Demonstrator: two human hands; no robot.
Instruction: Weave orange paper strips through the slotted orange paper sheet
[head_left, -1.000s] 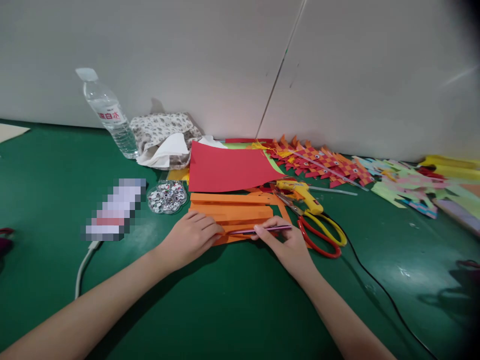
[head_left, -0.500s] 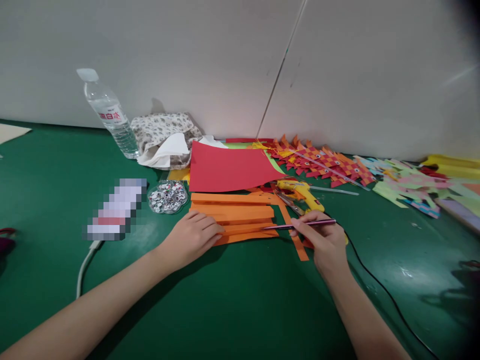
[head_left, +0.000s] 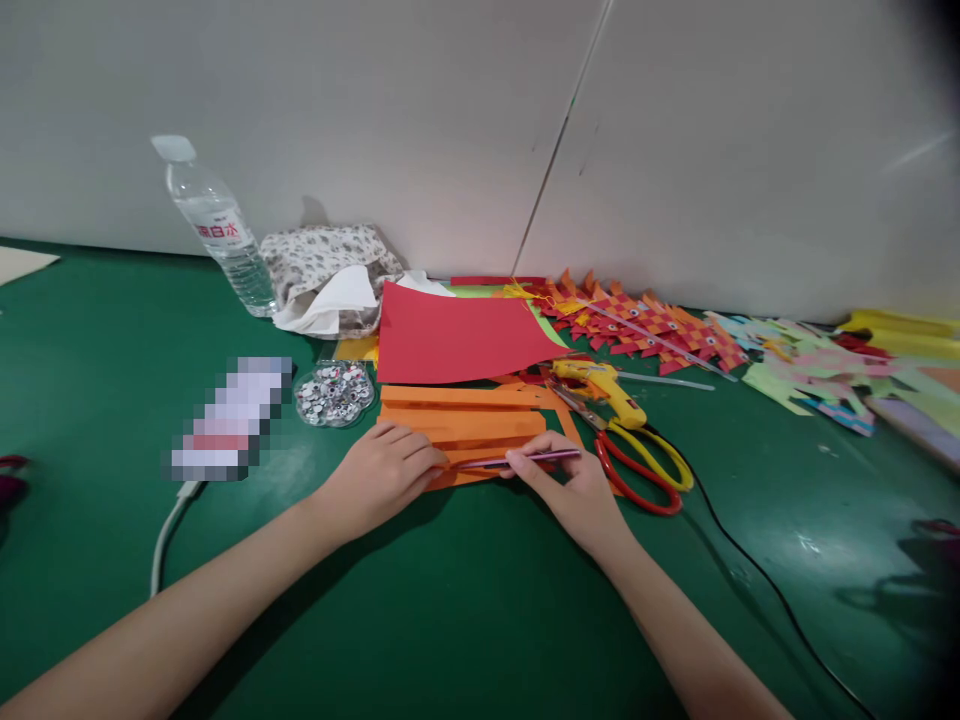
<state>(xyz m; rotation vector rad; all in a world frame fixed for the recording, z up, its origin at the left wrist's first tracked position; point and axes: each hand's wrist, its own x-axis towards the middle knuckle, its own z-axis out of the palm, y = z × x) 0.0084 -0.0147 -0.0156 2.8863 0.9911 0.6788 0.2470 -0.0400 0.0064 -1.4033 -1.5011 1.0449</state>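
Observation:
My left hand (head_left: 382, 478) lies flat, fingers together, pressing down the left end of an orange paper sheet (head_left: 465, 425) cut into long strips. My right hand (head_left: 574, 490) pinches a thin purple pencil-like tool (head_left: 517, 460) held level, its tip pointing left and resting on the paper near my left fingertips. A red paper sheet (head_left: 457, 335) lies just behind the orange one.
Red-and-yellow scissors (head_left: 637, 465) and a yellow glue gun (head_left: 604, 385) lie right of my hand, with a black cord (head_left: 750, 570). A dish of googly eyes (head_left: 334, 393), water bottle (head_left: 214, 225), cloth pouch (head_left: 330, 275) and woven paper fish (head_left: 652, 325) sit behind on the green table (head_left: 480, 620).
My right hand slid the tool rightward along the orange paper to its right edge, then came back left to its starting spot near my left hand. The left hand stayed put.

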